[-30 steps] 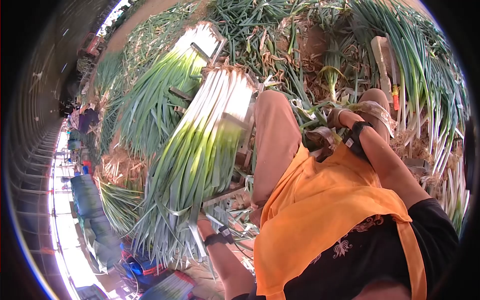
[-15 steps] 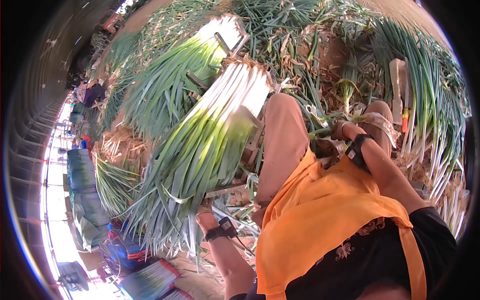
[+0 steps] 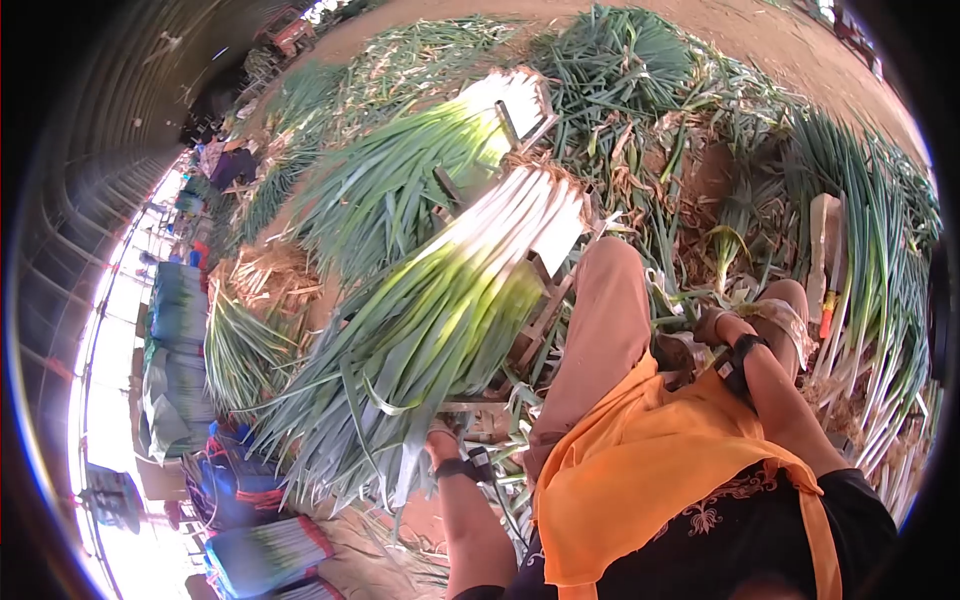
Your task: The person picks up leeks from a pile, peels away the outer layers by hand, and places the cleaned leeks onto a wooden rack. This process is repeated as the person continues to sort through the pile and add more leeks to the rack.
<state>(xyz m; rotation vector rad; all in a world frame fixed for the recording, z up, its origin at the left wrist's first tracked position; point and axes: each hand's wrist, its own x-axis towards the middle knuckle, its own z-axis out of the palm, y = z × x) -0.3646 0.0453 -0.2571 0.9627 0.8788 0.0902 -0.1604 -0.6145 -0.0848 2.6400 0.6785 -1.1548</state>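
Note:
A large bundle of long green onions (image 3: 440, 300) lies on a low wooden rack (image 3: 535, 340) left of my knee, white root ends up and away, green leaves hanging toward me. My left hand (image 3: 441, 446) is at the lower edge of these leaves, beside the rack's near bar; its fingers are mostly hidden by the leaves. Between my knees, my right hand (image 3: 710, 326) is close to loose leaves and a green stalk (image 3: 672, 323). Its fingers are curled out of sight, so whether it holds anything cannot be made out.
A second green onion bundle (image 3: 420, 160) lies on the rack behind. Unbundled green onions (image 3: 865, 260) lean at the right, near a pale wooden post (image 3: 824, 240). Leaf scraps cover the ground ahead. Packed bundles (image 3: 265, 555) and another green onion pile (image 3: 245, 350) stand at the left.
The head view has shifted, so the whole scene sits lower and further right. Both hands stay in about the same places relative to the bundle and my knees.

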